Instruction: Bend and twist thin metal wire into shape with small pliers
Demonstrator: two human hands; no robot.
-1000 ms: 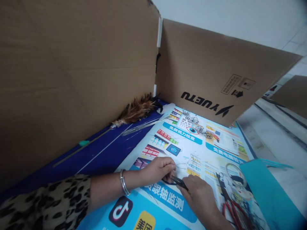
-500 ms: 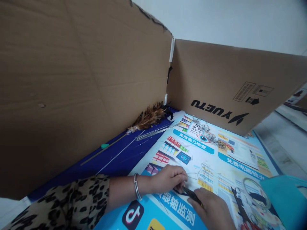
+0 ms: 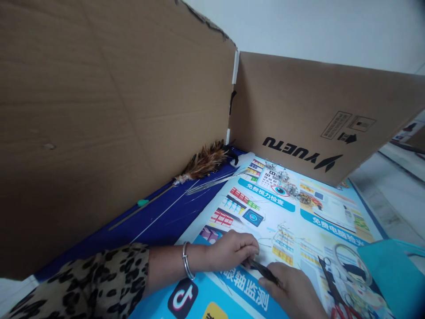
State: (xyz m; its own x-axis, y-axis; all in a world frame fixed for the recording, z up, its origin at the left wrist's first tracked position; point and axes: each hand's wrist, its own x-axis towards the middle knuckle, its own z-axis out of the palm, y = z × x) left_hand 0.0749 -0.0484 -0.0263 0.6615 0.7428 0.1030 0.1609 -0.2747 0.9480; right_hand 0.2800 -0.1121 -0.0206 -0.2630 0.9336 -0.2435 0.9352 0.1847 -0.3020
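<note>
My left hand point(image 3: 232, 250) rests on a printed poster point(image 3: 299, 208) with its fingers curled, pinching a thin piece of wire against the tip of dark pliers point(image 3: 262, 271). My right hand point(image 3: 292, 290) grips the pliers' handles at the bottom of the view. A silver bangle point(image 3: 186, 266) circles my left wrist, and a leopard-print sleeve point(image 3: 89, 288) covers that forearm. Bent wire pieces point(image 3: 282, 235) lie just beyond my fingers.
Cardboard panels point(image 3: 116, 110) wall off the left and back. A feather duster point(image 3: 202, 164) and a bundle of straight wires point(image 3: 215, 181) lie on blue cloth point(image 3: 159, 217). Small wire items point(image 3: 285, 181) sit far back. Red-handled pliers point(image 3: 338, 301) and a teal bag point(image 3: 395, 274) lie at right.
The view has shifted so the scene sits further right and lower. My hands stay together on the pliers and wire, with only small finger movements.
</note>
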